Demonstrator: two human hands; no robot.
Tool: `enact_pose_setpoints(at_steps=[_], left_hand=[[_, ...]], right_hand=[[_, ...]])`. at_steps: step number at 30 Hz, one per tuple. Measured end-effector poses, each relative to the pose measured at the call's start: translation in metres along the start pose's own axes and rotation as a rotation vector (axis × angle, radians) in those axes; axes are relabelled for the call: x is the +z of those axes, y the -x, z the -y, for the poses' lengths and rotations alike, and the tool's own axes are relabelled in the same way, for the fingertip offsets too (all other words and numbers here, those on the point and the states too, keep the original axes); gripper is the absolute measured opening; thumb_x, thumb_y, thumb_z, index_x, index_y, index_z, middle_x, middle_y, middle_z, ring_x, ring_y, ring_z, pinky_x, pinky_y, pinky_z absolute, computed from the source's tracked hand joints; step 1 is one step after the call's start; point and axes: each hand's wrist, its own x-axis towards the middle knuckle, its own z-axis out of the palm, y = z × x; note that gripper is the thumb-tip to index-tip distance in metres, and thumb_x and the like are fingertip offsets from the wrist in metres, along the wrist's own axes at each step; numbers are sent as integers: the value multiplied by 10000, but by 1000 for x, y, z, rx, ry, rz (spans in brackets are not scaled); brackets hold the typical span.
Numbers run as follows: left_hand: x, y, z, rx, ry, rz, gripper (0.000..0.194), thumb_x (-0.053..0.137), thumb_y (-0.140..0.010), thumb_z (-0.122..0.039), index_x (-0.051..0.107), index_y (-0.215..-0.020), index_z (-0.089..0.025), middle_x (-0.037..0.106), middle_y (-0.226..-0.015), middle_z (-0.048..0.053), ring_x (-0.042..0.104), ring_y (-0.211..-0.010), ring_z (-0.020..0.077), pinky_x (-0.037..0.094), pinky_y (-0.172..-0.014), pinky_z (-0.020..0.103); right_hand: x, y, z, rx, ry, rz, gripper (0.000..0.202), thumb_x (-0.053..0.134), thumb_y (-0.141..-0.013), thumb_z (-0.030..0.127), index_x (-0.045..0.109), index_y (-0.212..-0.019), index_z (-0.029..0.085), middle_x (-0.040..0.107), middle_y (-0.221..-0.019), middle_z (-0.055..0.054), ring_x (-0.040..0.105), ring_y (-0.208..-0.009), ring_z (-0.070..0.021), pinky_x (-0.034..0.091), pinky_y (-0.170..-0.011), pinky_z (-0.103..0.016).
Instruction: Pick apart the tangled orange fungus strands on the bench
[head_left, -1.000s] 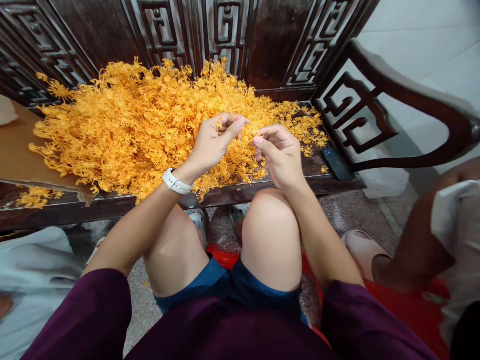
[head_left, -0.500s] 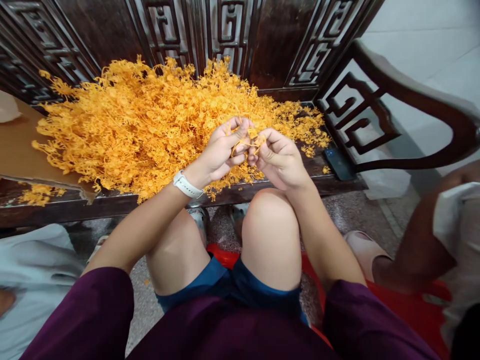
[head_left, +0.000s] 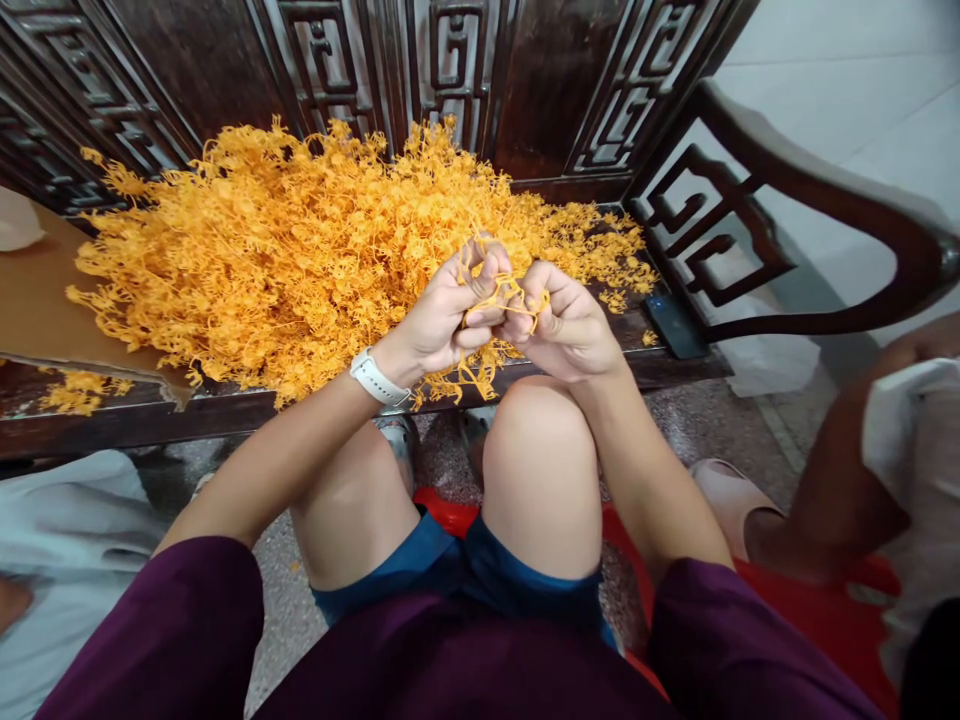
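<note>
A big heap of orange stringy pieces covers the dark wooden bench. In front of its right part, above my knees, my left hand pinches a thin orange piece between thumb and fingers. My right hand is closed on the other side of the same piece, its fingertips almost touching those of my left hand. Loops of the piece show between and above the fingers. A white watch band circles my left wrist.
A brown cardboard sheet lies at the bench's left end. A dark phone rests at the right, beside the carved armrest. People sit close on both sides; a light shirt shows at left, a bent arm at right.
Both hands have shifted slightly down and to the right. The orange piece between them is more spread out, with its loops more visible at my right fingertips.
</note>
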Motion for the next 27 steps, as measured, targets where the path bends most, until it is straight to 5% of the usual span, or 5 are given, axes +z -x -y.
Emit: enact_pose_setpoints(at_steps=[12,17,22,27], left_hand=[[1,2,1,-76,54,37,244,751,-986,-142,537,-889,-205,335,-536,-124,307,-360,-15,123,-388,57],[4,8,11,-125,9,200,324,859,-892,-188,538,-852,-198,373,-565,-114,261,-387,-17,151,-394,66],[2,2,12,-61,-77,216,297,869,-923,-338,597,-929,-219,346,-535,-123,243,-398,1,169,-409,83],[-8,-2,-14,49,-171,116,191,687,-1066,-374,628,-968,-222,298,-479,-119,191,-374,14,155,-406,115]], right_hand=[[-4,0,-3,-42,-88,91,538,1001,-760,475,513,-762,247,483,-642,47,442,-594,-122,477,-603,-270],[-5,-2,-3,-116,-116,-84,591,1040,-657,474,495,-766,274,429,-704,39,435,-640,-157,503,-579,-292],[-13,-5,-5,-31,-62,-171,418,970,-782,497,640,-909,273,508,-783,32,483,-657,-140,484,-607,-281],[-18,-6,-11,188,72,-195,216,937,-784,289,767,-886,203,640,-789,12,526,-678,-120,451,-635,-266]])
